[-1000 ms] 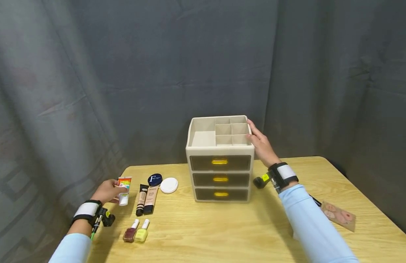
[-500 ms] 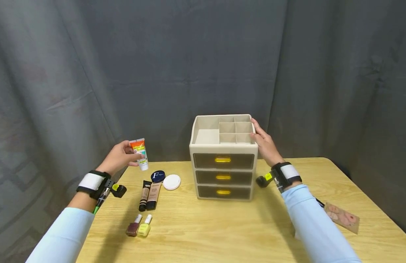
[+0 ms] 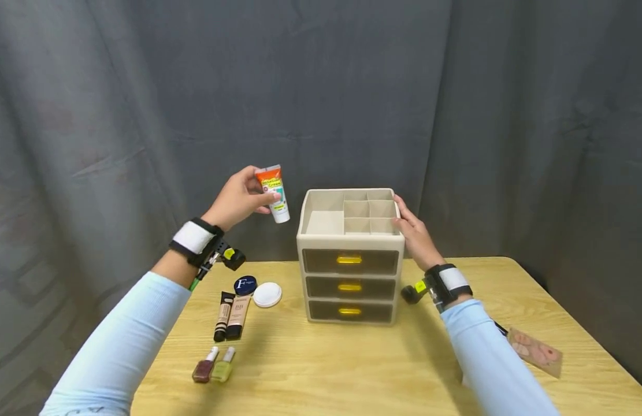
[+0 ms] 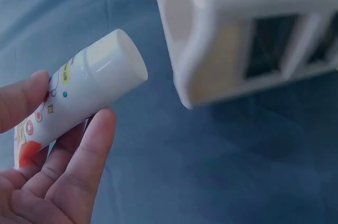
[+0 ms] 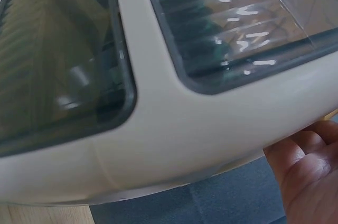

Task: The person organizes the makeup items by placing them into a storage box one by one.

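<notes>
My left hand (image 3: 238, 197) holds a small white squeeze tube of cream (image 3: 275, 193) with an orange end, pinched between thumb and fingers. The tube is in the air, cap down and tilted, left of and a little above the cream-coloured drawer organizer (image 3: 350, 241). In the left wrist view the tube's white cap (image 4: 117, 59) faces the organizer's side, with a gap between them. My right hand (image 3: 418, 238) grips the organizer's right upper edge, thumb at the rim and fingers along the side. Three dark drawers with yellow handles are closed; the top compartments show no contents.
On the wooden table (image 3: 321, 370) at left lie a dark blue round case (image 3: 245, 284), a white round case (image 3: 267, 294), two cosmetic tubes (image 3: 237, 316) and two nail polish bottles (image 3: 222, 370). A pinkish flat palette (image 3: 536, 352) lies at right, beside the right sleeve.
My left hand has lifted the cream tube off the left side of the table and carried it up and right towards the organizer. My right hand stays on the organizer.
</notes>
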A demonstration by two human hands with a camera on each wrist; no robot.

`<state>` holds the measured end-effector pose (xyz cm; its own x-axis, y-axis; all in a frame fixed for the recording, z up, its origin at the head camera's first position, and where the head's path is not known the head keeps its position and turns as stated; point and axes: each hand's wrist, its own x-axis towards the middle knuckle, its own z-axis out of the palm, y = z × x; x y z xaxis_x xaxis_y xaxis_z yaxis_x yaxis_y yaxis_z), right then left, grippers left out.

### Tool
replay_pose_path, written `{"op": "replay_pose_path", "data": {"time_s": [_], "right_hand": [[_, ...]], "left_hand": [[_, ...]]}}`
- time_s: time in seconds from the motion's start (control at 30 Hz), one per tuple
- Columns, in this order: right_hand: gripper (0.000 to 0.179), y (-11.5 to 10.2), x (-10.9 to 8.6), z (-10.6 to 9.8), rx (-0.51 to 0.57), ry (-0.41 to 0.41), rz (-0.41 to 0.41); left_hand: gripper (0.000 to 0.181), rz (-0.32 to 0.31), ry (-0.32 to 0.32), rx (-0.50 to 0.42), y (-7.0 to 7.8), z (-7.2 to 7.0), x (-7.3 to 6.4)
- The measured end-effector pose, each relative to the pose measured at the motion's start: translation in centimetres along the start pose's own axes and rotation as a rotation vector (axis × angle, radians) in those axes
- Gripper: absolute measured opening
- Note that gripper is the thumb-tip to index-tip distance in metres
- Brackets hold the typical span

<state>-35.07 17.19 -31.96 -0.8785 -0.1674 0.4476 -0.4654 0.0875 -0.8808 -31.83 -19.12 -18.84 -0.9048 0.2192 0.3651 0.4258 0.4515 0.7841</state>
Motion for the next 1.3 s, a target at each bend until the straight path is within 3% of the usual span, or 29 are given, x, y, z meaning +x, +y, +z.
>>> {"op": "replay_pose_path", "data": {"time_s": [0.23,0.47,0.63,0.87,1.07,1.2,1.3], "right_hand": [[0.057,0.2,-0.2,-0.2,-0.006,0.001,-0.002],[0.056,0.7,-0.1,0.5,0.009,0.024,0.002],[0.056,0.8,0.1,1.3,0.022,0.035,0.017],[0.056,0.8,0.6,2.5,0.033,0.031,0.009],[0.057,0.8,0.8,3.1,0.014,0.036,0.042],[0.057,-0.7,0.2,3.6,-0.03,0.035,0.071],[0.057,-0.6,0.3,3.7,-0.066,0.042,0.077]], "left_hand": [[0.041,0.059,-0.025,-0.018,3.4,4.1,4.1],[0.036,0.074,-0.055,0.036,5.3,8.0,7.2],[0.031,0.065,-0.058,0.087,6.4,10.0,9.1],[0.026,0.082,-0.063,0.223,7.4,11.5,11.5],[0.024,0.037,-0.112,0.323,6.8,12.5,13.0],[0.019,0.032,-0.127,0.398,6.4,12.7,13.6],[0.02,0.019,-0.135,0.411,6.2,12.6,14.0]]}}
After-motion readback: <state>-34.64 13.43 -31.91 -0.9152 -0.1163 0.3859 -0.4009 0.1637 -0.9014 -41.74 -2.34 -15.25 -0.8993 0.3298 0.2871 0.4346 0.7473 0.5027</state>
